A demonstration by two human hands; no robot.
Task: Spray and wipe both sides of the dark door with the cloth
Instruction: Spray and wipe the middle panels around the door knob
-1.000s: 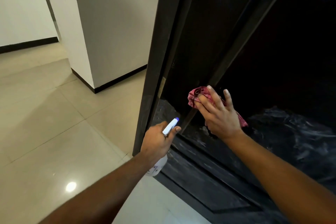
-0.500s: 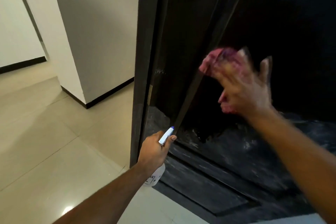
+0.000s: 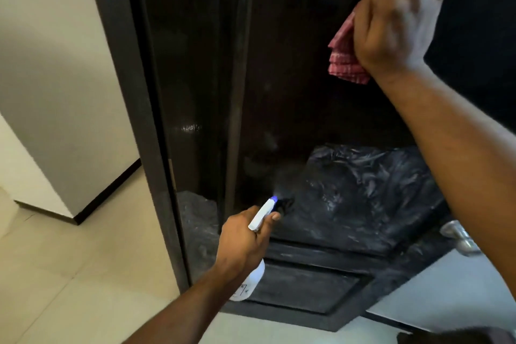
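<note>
"Head view: why did the left hand sit so low, at bottom centre of the frame?"

"It gripped the white spray bottle near the top, fingers curled round it. The blue-tipped nozzle was aimed up and right at the dark door. A faint mist hung just off the nozzle, so I judged it was wetting the panel below the spot being wiped."

"And the right hand?"

"Upper right corner. It lay spread over the red checked cloth, pressing it flat against the door rather than clutching it. The fingertips ran off the top edge and the hand was blurred, so I couldn't vouch for each finger. A flat palm would spread the pressure across more cloth."

"Where was the door itself?"

"It filled the centre and right. A dark upright frame at its left cut it off from the pale tiled floor and white wall. Crinkled plastic film covered its lower part, and a metal knob showed near the right edge."

"How far along was the job?"

"Only one face was being worked, sprayed and wiped at once. My guess was that the other side was not yet done."
</note>
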